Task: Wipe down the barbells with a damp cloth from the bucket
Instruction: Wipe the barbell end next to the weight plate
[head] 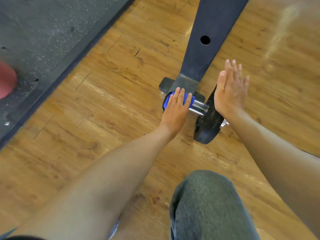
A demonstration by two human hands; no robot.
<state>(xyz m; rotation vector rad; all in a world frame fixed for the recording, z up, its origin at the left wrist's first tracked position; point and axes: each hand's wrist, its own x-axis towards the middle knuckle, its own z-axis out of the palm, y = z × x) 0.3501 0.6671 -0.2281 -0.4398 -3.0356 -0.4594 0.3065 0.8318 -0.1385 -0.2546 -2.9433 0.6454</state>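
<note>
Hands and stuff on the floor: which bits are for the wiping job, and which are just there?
For the job: blue cloth, shiny bar, left hand pressing the cloth on the bar, right hand flat against the black weight plate.

Just there: dark rack post, wooden floor, grey mat.

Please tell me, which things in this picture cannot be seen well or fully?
Head view only:
- Barbell: only a short chrome piece shows; the blue cloth and left hand cover one part, the black weight plate and right hand another.
- Cloth: whether damp cannot be told.
- Red object: cut off by the left edge, blurred.
- Dark rack post: cut off by the top edge.
- Bucket: not in view.
</note>
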